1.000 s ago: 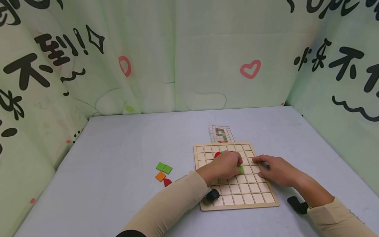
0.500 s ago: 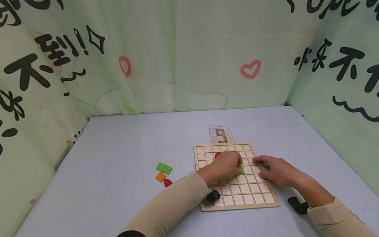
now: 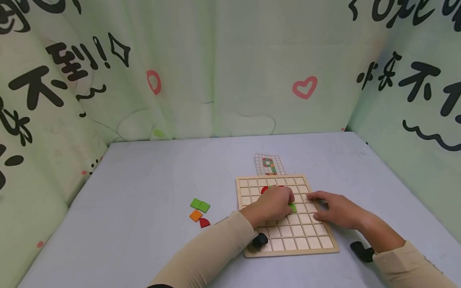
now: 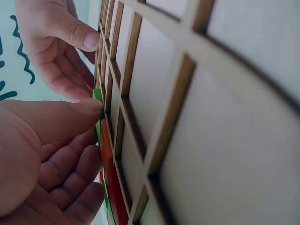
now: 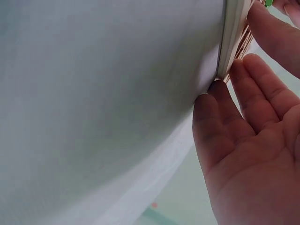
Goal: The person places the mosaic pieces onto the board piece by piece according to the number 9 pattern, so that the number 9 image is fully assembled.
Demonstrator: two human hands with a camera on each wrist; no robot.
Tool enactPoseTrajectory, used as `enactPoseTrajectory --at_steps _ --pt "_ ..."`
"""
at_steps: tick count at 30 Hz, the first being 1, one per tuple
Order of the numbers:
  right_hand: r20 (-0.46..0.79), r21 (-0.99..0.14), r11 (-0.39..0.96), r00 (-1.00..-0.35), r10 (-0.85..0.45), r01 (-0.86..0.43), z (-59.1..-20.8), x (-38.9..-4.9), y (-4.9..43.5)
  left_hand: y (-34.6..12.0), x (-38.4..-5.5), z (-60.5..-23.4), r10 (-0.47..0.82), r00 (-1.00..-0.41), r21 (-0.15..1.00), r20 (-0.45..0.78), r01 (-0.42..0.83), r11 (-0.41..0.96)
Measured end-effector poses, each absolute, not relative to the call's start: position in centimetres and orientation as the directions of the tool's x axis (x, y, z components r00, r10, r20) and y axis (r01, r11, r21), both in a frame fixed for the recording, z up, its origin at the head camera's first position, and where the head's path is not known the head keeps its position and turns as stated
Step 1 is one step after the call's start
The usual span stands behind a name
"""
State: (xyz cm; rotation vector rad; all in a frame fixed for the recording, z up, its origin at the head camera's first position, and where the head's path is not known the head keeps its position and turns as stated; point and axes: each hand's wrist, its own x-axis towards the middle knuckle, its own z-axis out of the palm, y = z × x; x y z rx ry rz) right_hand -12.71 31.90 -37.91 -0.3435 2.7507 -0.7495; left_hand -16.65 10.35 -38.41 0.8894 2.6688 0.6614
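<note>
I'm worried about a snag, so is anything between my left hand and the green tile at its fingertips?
Nothing visible: your left hand touches the green tile directly, thumb against it. Whether anything lies beneath is hidden.

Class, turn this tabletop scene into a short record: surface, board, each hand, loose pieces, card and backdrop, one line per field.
Surface: pale table
Board: wooden grid board, lying flat, some coloured pieces in it, partly hidden
Left hand: over the board, touching a green tile
Right hand: fingertips at the board's right edge
Loose pieces: two green squares, one orange square, one red curved piece, left of the board
Card: gridded pattern card, beyond the board's far edge
Backdrop: pale green curtain with black lettering
</note>
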Motion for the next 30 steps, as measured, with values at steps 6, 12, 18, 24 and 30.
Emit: enactPoseTrajectory --at_steps 6,12,18,24,30 --pt "-0.196 -0.535 0.832 -0.936 -0.294 -0.149 -38.15 -12.55 31.99 10.24 -16.47 -38.44 0.621 -0.78 0.505 -0.081 0.505 0.7" --pt "-0.191 -0.523 0.837 -0.935 -0.298 -0.16 -37.98 -12.51 31.95 10.22 -16.41 -38.32 0.612 -0.786 0.522 -0.087 0.487 0.7" --pt "-0.201 -0.511 0.844 -0.932 -0.301 -0.162 -37.78 -12.49 31.93 10.44 -16.64 -38.38 0.59 -0.801 0.548 -0.102 0.45 0.705" --pt "-0.215 -0.514 0.843 -0.928 -0.304 -0.157 -37.68 -12.53 31.67 10.44 -16.7 -38.52 0.586 -0.804 0.554 -0.103 0.442 0.705" --pt "-0.227 -0.496 0.856 -0.93 -0.289 -0.145 -37.58 -12.65 31.62 10.47 -16.72 -38.66 0.597 -0.797 0.548 -0.096 0.458 0.7"
